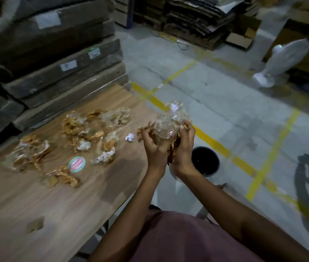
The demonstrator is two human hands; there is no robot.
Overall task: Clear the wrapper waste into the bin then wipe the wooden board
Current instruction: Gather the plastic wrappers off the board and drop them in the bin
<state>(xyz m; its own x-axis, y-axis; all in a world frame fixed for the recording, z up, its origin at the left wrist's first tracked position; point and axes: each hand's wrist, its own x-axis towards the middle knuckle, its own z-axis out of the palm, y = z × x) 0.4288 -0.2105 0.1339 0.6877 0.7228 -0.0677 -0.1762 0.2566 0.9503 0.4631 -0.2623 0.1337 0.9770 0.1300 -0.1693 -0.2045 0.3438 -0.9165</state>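
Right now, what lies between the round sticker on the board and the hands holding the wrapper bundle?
In the head view, one crumpled clear-and-white wrapper lies between the round sticker and the hands; the rest is bare wooden board.

Round sticker [77, 164] on the wooden board [36, 205]: we see a teal rim and a pink middle with lines of print, too blurred for us to read.
White labels [68, 65] on the wrapped stacks [64, 53]: we make out dark marks only, no words.
Green-edged label [94, 52]: we cannot read it.
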